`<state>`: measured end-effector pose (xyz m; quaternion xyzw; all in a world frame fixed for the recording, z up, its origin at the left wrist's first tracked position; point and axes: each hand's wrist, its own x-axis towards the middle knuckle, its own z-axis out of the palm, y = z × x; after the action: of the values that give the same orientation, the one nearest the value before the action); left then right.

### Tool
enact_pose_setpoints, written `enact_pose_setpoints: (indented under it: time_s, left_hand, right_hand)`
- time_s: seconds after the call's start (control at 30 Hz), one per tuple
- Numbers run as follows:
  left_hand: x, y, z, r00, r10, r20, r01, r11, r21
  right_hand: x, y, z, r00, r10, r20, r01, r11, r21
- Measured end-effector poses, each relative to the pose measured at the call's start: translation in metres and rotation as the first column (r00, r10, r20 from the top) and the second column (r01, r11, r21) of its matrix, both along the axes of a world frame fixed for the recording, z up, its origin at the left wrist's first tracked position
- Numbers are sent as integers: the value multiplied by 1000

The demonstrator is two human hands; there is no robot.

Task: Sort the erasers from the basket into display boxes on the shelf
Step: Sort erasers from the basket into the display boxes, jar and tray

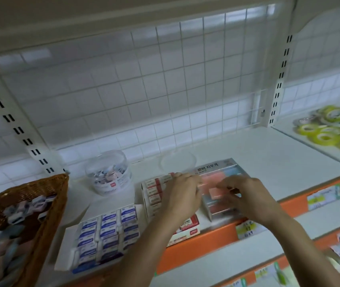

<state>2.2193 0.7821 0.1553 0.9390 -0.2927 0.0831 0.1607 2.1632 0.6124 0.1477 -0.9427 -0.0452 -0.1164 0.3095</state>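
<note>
Two hands, the left hand (182, 195) and the right hand (249, 195), hover close but apart over the display box (220, 213), the pink eraser (216, 193) between them, long axis hand-to-hand, nearer the right hand, any grip obscured by blur.

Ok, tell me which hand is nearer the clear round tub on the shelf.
Left. The left hand is over the red-labelled eraser box, just right of the clear tub; the right hand is farther right, over the pink-and-blue eraser box.
</note>
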Motion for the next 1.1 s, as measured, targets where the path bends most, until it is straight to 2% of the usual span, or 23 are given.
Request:
enact_pose_setpoints:
  time_s: [0.17, 0.33, 0.53, 0.9, 1.1]
  left_hand:
    - [3, -3, -8, 997, 66, -41, -71, 987, -141]
    - [3, -1, -10, 997, 25, -74, -39, 979, -198]
    - [2, 0, -9, 996, 8, -88, -23, 985, -172]
    - [-1, -1, -8, 995, 21, -96, -38, 982, -185]
    - [-3, -3, -12, 998, 31, -53, -39, 985, -166]
  right_hand:
    - [8, 9, -6, 996, 93, 4, -93, 995, -46]
    - [5, -8, -1, 998, 55, 22, -55, 998, 0]
    - [4, -30, -3, 999, 5, -50, -9, 996, -88]
    - [8, -17, -11, 995, -90, -38, 86, 992, -89]
    - [9, -9, -8, 990, -121, -75, 108, 982, -155]
